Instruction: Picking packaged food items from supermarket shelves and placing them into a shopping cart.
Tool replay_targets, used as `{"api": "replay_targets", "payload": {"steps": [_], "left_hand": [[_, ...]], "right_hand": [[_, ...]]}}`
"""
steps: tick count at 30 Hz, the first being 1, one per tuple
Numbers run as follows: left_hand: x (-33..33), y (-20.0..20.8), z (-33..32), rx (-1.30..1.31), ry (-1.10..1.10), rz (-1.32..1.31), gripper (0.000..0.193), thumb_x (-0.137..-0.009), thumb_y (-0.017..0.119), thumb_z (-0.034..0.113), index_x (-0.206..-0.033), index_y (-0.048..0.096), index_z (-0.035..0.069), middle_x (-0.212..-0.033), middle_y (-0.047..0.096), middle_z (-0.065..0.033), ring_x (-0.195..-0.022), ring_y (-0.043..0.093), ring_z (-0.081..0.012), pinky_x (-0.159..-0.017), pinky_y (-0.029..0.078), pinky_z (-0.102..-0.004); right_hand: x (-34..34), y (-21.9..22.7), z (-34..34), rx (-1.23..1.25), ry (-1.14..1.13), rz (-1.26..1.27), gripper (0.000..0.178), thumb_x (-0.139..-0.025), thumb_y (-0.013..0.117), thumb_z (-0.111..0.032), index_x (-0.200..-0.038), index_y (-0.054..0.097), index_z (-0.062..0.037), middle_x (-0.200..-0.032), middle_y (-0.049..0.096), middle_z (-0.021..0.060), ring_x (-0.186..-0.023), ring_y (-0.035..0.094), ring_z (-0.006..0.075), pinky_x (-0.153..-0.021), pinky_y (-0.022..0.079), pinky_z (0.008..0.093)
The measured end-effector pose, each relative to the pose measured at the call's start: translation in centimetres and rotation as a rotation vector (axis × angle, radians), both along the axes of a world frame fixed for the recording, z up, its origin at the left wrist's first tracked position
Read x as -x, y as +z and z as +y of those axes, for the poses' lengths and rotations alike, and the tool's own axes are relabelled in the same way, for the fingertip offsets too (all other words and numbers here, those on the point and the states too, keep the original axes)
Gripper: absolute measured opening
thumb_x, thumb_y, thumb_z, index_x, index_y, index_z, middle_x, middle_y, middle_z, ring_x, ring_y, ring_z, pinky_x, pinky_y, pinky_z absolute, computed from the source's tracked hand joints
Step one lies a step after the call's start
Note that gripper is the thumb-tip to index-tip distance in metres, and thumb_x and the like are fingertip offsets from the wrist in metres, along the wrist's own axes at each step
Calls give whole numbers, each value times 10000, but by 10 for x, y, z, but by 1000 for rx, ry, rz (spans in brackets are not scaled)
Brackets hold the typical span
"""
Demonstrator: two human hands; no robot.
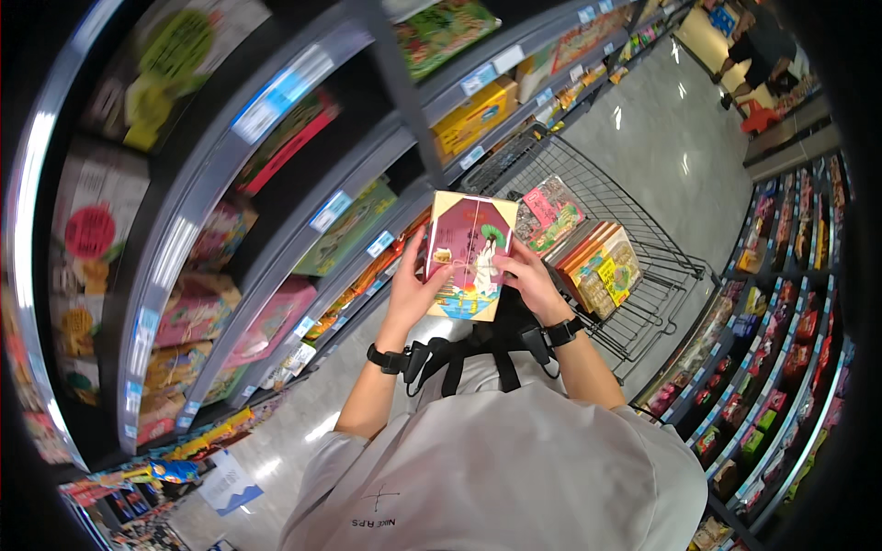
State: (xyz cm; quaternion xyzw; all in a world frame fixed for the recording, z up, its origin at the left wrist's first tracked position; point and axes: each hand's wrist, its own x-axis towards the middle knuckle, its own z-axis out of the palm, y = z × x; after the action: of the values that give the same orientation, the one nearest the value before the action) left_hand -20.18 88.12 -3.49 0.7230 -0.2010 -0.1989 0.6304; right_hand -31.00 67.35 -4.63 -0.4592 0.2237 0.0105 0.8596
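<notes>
Near the cart (663, 275), a box (464, 220) is pinched by thumbs and fingers of the left hand (415, 286) and right hand (535, 283). Other boxes (602, 274) are held inside the cart.

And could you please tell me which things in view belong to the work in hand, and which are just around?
In the work:
illustrated box, between left hand and right hand
probably shopping cart, with its packages

Just around:
yellow box on left shelving
right shelving
another person up the aisle
</notes>
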Motion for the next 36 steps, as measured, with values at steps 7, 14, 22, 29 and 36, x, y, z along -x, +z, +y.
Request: {"api": "replay_targets", "payload": {"steps": [7,14,22,29,36], "left_hand": [[-9,-51,-142,-177,-120,304,746,-888,739,237,-1473,335,12,-1380,486,-190,-1139,580,-241,-919,503,-339],[-5,-136,-213,-422,-251,218,700,-844,751,287,-1399,456,-21,-1330,494,-228,-1194,534,-306,-910,498,-353],[-22,-195,-274,-636,-249,226,856,-833,727,300,-1469,297,-79,-1380,457,-284,-1271,492,-379,-1019,436,-412],[-46,-271,-271,-771,-253,83,545,-863,679,245,-1295,504,-38,-1217,626,-208,-1122,612,-288,-965,458,-376],[-46,-266,-258,-827,-353,201,521,-877,670,343,-1280,553,35,-1117,687,-192,-1038,669,-320,-877,511,-407]], "right_hand": [[9,-79,-108,-290,-388,104,269,-953,613,-319,-1019,640,-59,-846,655,-1,-768,612,90,-733,486,218],[22,-171,-182,-388,-587,222,240,-951,611,-350,-1001,641,-117,-811,672,-59,-680,594,61,-733,523,294],[8,-285,-214,-450,-558,459,409,-921,641,-352,-1249,578,-116,-1128,617,35,-1020,595,186,-870,467,388],[-21,-303,-230,-364,-541,392,481,-937,663,-323,-1336,474,-133,-966,594,-53,-854,560,75,-788,473,303],[-25,-319,-219,-462,-620,281,562,-951,661,-248,-1438,401,-144,-1176,622,-32,-978,593,103,-857,452,302]]}}
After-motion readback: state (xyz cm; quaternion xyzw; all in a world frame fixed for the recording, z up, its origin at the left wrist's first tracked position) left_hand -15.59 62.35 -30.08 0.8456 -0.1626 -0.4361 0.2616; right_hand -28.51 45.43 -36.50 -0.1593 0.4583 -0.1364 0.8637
